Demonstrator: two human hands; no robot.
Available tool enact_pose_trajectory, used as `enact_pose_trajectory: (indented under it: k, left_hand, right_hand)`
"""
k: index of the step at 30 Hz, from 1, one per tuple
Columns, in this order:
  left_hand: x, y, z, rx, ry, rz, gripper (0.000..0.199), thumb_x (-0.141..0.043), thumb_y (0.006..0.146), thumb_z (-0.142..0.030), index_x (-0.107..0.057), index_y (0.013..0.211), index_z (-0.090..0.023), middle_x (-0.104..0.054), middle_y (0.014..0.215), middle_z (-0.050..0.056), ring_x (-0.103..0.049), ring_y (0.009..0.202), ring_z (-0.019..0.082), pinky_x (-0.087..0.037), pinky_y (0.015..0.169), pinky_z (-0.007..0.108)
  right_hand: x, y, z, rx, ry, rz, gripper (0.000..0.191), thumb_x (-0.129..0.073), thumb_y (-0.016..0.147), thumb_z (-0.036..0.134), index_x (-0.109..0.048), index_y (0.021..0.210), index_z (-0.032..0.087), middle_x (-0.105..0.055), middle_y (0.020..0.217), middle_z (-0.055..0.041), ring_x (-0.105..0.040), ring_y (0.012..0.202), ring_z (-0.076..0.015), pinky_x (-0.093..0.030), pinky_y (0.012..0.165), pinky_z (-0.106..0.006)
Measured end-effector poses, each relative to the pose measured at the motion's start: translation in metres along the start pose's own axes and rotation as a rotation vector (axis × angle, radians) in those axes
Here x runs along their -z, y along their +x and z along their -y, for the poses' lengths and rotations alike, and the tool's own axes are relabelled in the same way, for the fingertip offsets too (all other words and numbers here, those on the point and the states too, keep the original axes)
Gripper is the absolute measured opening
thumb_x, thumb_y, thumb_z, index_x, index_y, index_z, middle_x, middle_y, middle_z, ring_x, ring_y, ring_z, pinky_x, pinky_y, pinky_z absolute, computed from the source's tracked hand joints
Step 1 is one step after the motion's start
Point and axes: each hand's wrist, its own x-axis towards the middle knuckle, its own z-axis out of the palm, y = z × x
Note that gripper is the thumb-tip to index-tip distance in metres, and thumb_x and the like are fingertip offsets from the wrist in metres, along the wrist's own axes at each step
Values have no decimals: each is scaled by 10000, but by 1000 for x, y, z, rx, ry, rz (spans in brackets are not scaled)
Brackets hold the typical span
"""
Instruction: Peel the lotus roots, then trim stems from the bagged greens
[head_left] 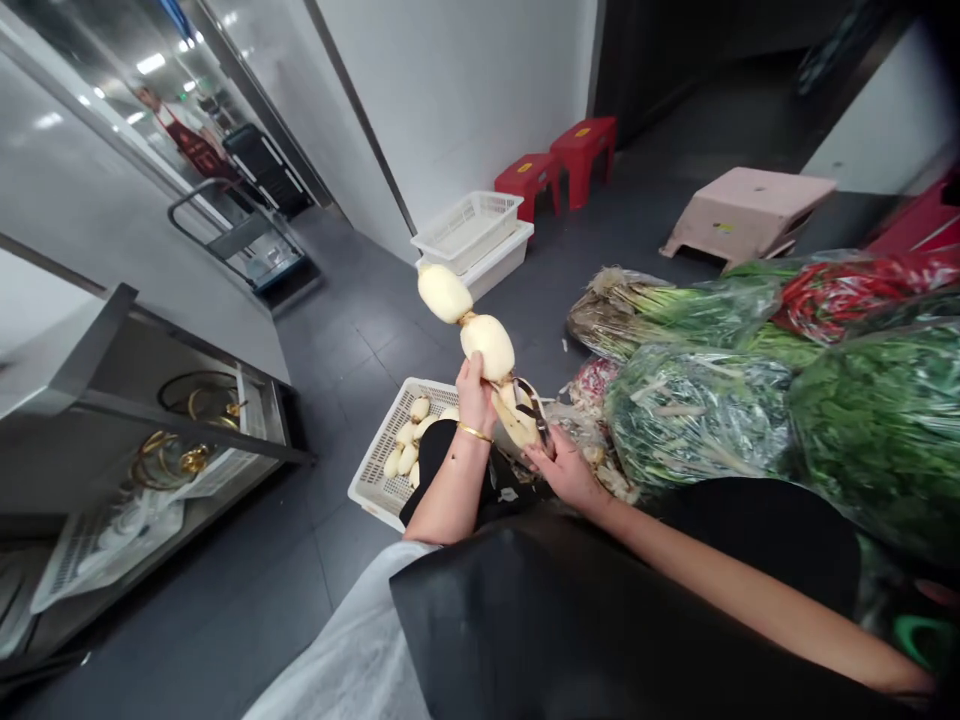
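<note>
A pale lotus root [489, 345] of three joined segments slants up and away in front of me. My left hand [475, 398], with a gold bangle at its wrist, is wrapped round it near the middle joint. At the lower segment, my right hand [562, 466] is closed on a dark-bladed peeler [534, 408] that lies against the root's surface. Its handle is mostly hidden in my fingers. Below and left of my hands, a white basket [375, 470] holds several pale root pieces [408, 458].
Bagged green vegetables [697, 415] and red chillies [855, 290] lie at the right. Stacked white baskets [469, 232], red stools [582, 152] and a pink stool [750, 205] stand beyond. At the left are a metal shelf [202, 425], a trolley [251, 240] and a person in a red apron [193, 143].
</note>
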Motion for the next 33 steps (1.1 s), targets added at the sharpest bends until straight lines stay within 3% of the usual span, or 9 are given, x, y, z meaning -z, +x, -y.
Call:
enact_pose_trajectory:
  k: [4,10,14,17,20,23,27,30,33]
  left_hand:
    - [2,3,0,196,-94,-53,455,-819,631,-407,-659,960,-136,-701,798,57,-641,686,145,-515,786,307]
    - [-2,-17,-35,123,-66,119,538,-795,652,-394,-626,1128,-208,-716,990,71,-678,961,225,-504,885,360]
    - [0,-13,-35,259,-27,326,677,-765,596,-582,-627,1121,-177,-710,1031,134,-677,956,289,-522,816,403]
    - [6,0,-18,372,-8,323,591,-768,588,-507,-638,1040,-150,-720,882,109,-682,750,219,-524,702,336]
    - [17,10,-1,375,6,163,417,-754,596,-381,-632,905,-128,-699,741,77,-639,608,155,-490,594,270]
    - [26,13,8,305,47,23,372,-771,557,-317,-601,825,-123,-668,671,58,-614,563,142,-456,539,253]
    - [25,11,10,189,49,-27,468,-833,498,-243,-576,875,-144,-635,668,13,-605,584,133,-470,596,265]
    - [21,19,5,91,34,-103,517,-842,489,-228,-572,925,-158,-619,694,-8,-600,610,125,-465,624,262]
    - [25,28,-4,-38,61,-182,535,-826,497,-224,-581,970,-174,-616,736,-20,-578,617,109,-449,622,252]
  right_hand:
    - [15,-5,20,-66,28,51,365,-603,794,548,-393,815,250,-541,547,63,-649,540,-184,-539,535,-310]
    - [37,-1,67,-190,251,198,468,-677,731,554,-353,895,259,-574,654,83,-647,505,-171,-481,398,-254]
    - [26,-3,47,-269,355,389,470,-678,732,563,-346,857,255,-576,591,68,-599,468,-155,-444,373,-236]
    - [29,-7,22,-304,297,393,485,-674,707,594,-363,853,251,-588,603,48,-590,478,-157,-478,436,-274]
    - [54,-16,13,-223,-27,239,430,-605,749,610,-410,881,250,-584,663,31,-568,510,-159,-481,501,-306]
    - [76,-17,26,-57,-537,142,326,-451,866,567,-455,844,242,-559,641,14,-546,565,-172,-450,582,-315]
    - [63,-6,37,9,-1016,148,326,-290,960,467,-508,916,228,-610,685,-27,-572,594,-196,-387,588,-305]
    - [55,-21,16,-4,-1255,170,303,-312,974,408,-531,990,200,-647,706,-63,-602,592,-215,-345,550,-298]
    - [75,-48,-12,-33,-1305,218,275,-329,970,382,-530,901,208,-626,638,-48,-598,552,-214,-324,515,-289]
